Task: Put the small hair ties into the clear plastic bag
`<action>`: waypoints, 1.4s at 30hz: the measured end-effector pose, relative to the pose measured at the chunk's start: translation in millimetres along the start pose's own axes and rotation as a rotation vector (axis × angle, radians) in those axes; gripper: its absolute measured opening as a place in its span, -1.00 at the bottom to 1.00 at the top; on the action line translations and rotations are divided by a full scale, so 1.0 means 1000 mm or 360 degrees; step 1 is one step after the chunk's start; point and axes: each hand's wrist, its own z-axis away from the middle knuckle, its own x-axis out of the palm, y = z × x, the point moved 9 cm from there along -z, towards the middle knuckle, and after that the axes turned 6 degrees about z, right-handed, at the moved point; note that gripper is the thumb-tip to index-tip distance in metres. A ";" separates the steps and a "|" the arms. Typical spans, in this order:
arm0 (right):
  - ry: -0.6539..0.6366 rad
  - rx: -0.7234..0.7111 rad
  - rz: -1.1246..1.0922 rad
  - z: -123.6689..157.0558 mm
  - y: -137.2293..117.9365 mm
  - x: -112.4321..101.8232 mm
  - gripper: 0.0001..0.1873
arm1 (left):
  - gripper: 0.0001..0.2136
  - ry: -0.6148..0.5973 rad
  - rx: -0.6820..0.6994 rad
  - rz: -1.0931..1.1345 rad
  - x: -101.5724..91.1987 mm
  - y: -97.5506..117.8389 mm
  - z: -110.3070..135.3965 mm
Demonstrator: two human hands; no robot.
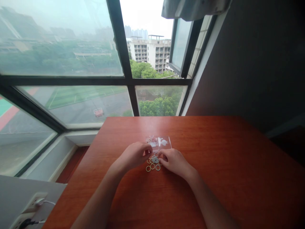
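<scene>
Several thin pale green and yellowish rings, seemingly small hair ties point(152, 166), lie in a loose pile on the wooden table. Behind them sits an open clear plastic box point(155, 148) with more rings, some reddish, in its left part. Its see-through lid point(167, 142) lies folded out to the right and bears a white shape. My left hand point(136, 155) is over the box's front left corner, fingers curled in a pinch; whatever is between them is hidden. Curled at the pile's right edge, my right hand point(175, 162) has its fingertips by the rings, and its grip is too small to make out.
The reddish-brown table point(214, 152) reaches to the window, which has dark frames point(157, 82) and one pane swung outward. A dark wall point(252, 63) rises on the right. At lower left, a wall socket point(35, 202) has a white plug and cable.
</scene>
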 end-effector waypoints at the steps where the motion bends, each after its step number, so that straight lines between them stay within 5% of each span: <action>1: 0.0007 0.0008 0.0008 0.000 0.000 0.001 -0.88 | -0.90 -0.0018 -0.0010 -0.0013 0.001 0.000 0.000; 24: 0.0064 -0.0058 0.0056 -0.002 -0.007 0.010 -0.90 | -0.86 0.0047 -0.0039 -0.0022 -0.004 -0.004 -0.005; 42: 0.0484 -0.0025 -0.0186 -0.001 -0.004 -0.017 -0.92 | -0.87 0.0038 0.0034 0.0356 0.004 0.004 -0.010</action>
